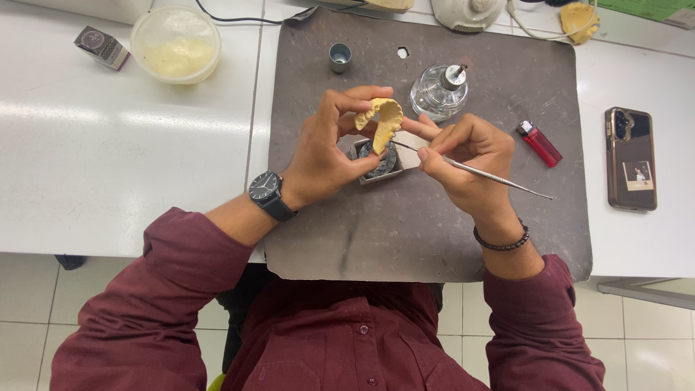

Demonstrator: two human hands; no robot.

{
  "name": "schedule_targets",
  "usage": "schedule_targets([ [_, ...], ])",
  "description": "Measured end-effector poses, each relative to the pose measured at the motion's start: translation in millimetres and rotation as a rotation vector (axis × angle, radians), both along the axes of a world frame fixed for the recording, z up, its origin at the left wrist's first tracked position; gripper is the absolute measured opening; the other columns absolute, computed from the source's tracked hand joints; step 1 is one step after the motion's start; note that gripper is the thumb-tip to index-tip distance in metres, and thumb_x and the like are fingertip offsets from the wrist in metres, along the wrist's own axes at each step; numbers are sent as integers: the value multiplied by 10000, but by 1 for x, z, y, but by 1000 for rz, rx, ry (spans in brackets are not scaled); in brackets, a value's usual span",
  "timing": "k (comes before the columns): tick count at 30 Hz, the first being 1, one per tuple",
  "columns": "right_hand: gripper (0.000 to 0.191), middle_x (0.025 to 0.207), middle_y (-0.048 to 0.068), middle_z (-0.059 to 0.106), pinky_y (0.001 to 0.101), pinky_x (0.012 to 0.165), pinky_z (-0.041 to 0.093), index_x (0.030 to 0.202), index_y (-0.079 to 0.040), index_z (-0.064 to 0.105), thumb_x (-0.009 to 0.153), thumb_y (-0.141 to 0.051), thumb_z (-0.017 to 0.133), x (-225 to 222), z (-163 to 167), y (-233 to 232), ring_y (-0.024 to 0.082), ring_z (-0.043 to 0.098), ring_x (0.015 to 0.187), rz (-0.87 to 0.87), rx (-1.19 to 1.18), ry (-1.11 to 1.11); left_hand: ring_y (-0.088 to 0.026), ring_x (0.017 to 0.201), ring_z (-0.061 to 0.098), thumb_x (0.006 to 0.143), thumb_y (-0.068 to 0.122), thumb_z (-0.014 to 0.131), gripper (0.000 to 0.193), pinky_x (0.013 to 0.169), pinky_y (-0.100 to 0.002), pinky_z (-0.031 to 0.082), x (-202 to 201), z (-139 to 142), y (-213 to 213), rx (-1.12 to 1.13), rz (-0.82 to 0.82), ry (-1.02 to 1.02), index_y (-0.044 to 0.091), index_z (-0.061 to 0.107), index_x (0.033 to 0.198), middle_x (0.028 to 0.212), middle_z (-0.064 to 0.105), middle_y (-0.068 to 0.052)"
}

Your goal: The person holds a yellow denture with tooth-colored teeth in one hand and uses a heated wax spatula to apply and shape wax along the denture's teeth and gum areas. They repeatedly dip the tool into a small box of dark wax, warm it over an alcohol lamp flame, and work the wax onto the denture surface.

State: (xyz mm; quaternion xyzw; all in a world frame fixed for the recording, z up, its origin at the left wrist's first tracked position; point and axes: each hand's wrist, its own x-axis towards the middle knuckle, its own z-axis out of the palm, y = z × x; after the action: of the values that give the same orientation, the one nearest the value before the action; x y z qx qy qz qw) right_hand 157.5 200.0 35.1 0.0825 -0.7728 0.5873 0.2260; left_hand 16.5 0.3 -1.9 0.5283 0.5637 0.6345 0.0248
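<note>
My left hand (329, 148) grips a yellow dental cast (384, 119) between thumb and fingers, holding it up above a small open box with a dark lump inside (379, 165). My right hand (467, 163) holds a thin metal carving tool (492, 176) like a pen; its tip points left at the lower edge of the cast. Both hands hover over a grey work mat (434, 224). A black watch sits on my left wrist and a bead bracelet on my right.
On the mat stand a glass spirit lamp (439, 92), a red lighter (539, 143) and a small metal cup (339, 57). A round lidded tub (176, 44) and a small box (101, 48) lie far left. A phone (631, 158) rests at right.
</note>
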Motion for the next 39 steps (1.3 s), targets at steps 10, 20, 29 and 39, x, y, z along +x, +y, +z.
schedule_targets([
  [10,200,853,93,728,519,1260,473,913,-66,569,987,20,733,0,-1,0,403,709,1234,4,-5,-7,-245,1280,705,910,-34,820,619,1017,-322,610,0,0,0,-12,-2,-8,118,376,1314,1554,511,-161],
  [20,193,854,90,728,520,1256,475,915,-60,573,985,9,740,0,-1,0,397,712,1228,-3,10,-16,-256,1289,701,910,-46,814,621,1029,-329,607,-1,0,0,-3,-18,-21,113,372,1317,1559,501,-168],
  [29,174,820,89,717,537,1215,515,921,-73,579,987,0,722,-2,-2,5,358,750,1121,29,-83,4,-256,1300,698,913,-48,812,631,1054,-340,596,-1,3,-1,-13,-42,-50,114,360,1323,1572,491,-173],
  [39,172,811,96,705,509,1204,496,931,-73,568,999,19,697,0,-3,7,364,744,1118,25,-45,18,-273,1325,687,911,-72,801,662,1087,-365,579,1,8,-2,-41,-50,-73,121,378,1382,1590,493,-164],
])
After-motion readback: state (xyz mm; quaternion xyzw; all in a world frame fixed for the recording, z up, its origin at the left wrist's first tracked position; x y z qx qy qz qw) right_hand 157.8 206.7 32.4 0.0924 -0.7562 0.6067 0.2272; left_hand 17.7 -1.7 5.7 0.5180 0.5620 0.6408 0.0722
